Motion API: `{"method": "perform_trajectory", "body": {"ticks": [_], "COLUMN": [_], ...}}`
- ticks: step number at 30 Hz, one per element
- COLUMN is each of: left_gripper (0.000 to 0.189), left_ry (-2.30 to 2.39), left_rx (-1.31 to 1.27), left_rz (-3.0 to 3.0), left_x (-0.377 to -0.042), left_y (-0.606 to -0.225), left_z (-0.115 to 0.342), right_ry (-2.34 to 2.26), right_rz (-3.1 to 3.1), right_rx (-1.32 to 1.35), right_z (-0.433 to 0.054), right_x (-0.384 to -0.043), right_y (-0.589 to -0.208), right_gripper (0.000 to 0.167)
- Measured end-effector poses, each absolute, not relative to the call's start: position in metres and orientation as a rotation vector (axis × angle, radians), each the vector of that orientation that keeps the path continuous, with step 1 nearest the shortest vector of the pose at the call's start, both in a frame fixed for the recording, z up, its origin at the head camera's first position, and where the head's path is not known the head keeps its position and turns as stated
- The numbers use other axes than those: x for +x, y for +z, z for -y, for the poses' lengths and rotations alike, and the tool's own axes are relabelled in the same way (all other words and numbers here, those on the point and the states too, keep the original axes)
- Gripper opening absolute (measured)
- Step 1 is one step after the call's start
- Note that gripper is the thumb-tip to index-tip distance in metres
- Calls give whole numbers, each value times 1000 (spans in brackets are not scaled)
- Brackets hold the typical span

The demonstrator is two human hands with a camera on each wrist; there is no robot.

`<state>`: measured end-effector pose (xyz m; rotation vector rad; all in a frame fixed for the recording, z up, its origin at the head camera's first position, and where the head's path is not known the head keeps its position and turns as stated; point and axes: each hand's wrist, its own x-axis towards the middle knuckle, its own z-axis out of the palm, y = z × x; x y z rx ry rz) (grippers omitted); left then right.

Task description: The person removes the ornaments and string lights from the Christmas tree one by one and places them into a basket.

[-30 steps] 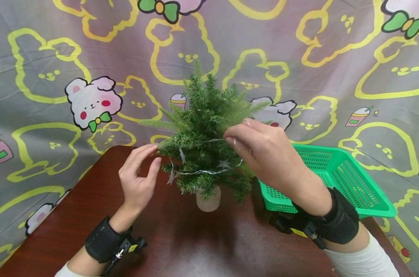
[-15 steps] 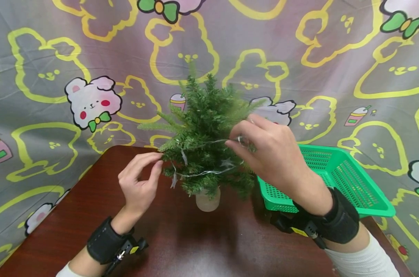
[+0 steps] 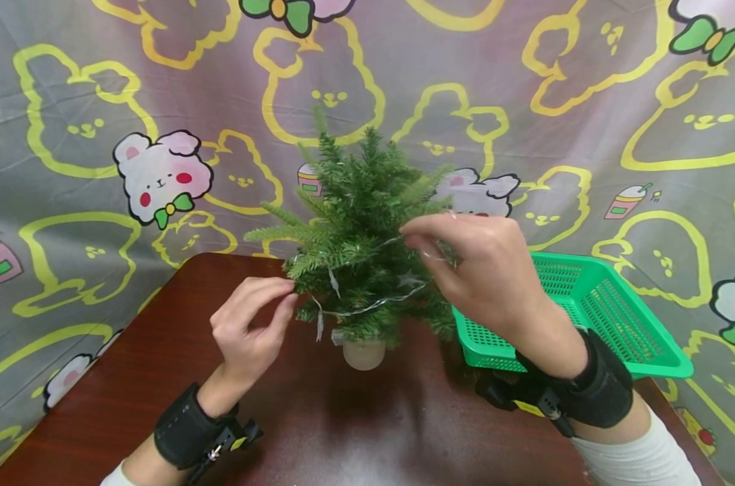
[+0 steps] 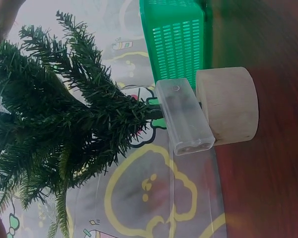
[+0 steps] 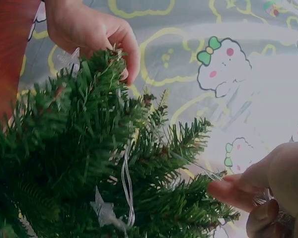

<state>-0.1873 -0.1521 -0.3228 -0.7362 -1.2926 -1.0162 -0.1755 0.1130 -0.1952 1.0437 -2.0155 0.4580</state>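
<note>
A small artificial Christmas tree (image 3: 367, 196) stands on a pale round base (image 3: 364, 356). Clear string lights (image 3: 367, 308) with star-shaped pieces (image 3: 410, 279) loop around its lower branches. On the left, my left hand (image 3: 248, 324) pinches a branch tip (image 5: 109, 62) between thumb and fingers, close to the wire. At the tree's right side my right hand (image 3: 482, 263) pinches the light wire, with more clear wire bunched inside the palm. In the left wrist view a clear plastic battery box (image 4: 185, 116) lies against the trunk just above the base.
A green perforated plastic basket (image 3: 631, 317) stands at the right of the dark red-brown table (image 3: 270, 432), behind the right forearm. A grey cloth with yellow cartoon outlines (image 3: 221, 88) hangs close behind the tree.
The tree has turned slightly, its top tip shifting left and the lower front stars shifting right. My left hand has moved a little right and down and closed on the branch tip. The right hand keeps the wire.
</note>
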Motion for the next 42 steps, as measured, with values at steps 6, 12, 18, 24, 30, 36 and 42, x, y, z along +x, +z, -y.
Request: {"method": "perform_trajectory", "body": {"ticks": [6, 12, 18, 24, 30, 36, 42], "left_gripper": [30, 29, 29, 27, 27, 26, 24], "left_ry": [-1000, -993, -978, -960, -940, -926, -912], "left_rx": [-785, -805, -810, -832, -857, -881, -914], "left_rz": [1254, 1241, 1239, 1234, 1224, 1208, 1188], "left_x": [-187, -187, -186, -185, -184, -182, -182], "left_y": [-322, -323, -323, -323, -322, -320, -318], "left_z": [148, 147, 146, 145, 143, 140, 136], "right_ry": [459, 387, 280, 281, 322, 347, 340], "right_rz": [2022, 2053, 2088, 2093, 2108, 2130, 2137], "right_rx": [1041, 1015, 994, 1095, 1204, 1213, 1181], "right_z": [-112, -111, -109, -110, -113, -115, -111], "right_x": [-176, -177, -176, -178, -177, -172, -165], "right_y": [-196, -197, -199, -199, -197, -198, -202], "right_gripper": [25, 27, 13, 16, 6, 23, 27]}}
